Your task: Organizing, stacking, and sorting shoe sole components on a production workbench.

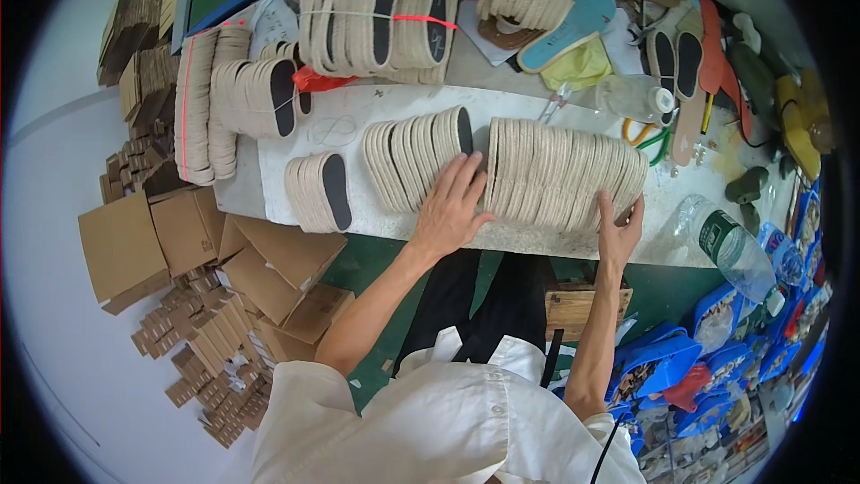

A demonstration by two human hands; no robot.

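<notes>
My left hand point(452, 206) lies with fingers stretched out over the dark end of a row of rope espadrille soles point(408, 161), its thumb pointing toward a longer row of rope soles point(546, 170) on the right. At the right end of that longer row, my right hand point(620, 229) grips the near corner, thumb on the front and fingers round the end. Both rows stand on edge, pressed closely together. A shorter bundle of soles point(309, 193) with a dark end stands apart at the left. The fingertips of my right hand are partly hidden.
Tied sole bundles point(349, 18) stand at the back of the white worktable point(358, 103). Clear bottles point(627, 94), scissors point(658, 143) and loose insoles point(569, 27) lie to the right. Cardboard boxes point(121, 242) are at the left floor, blue bins point(658, 358) at the lower right.
</notes>
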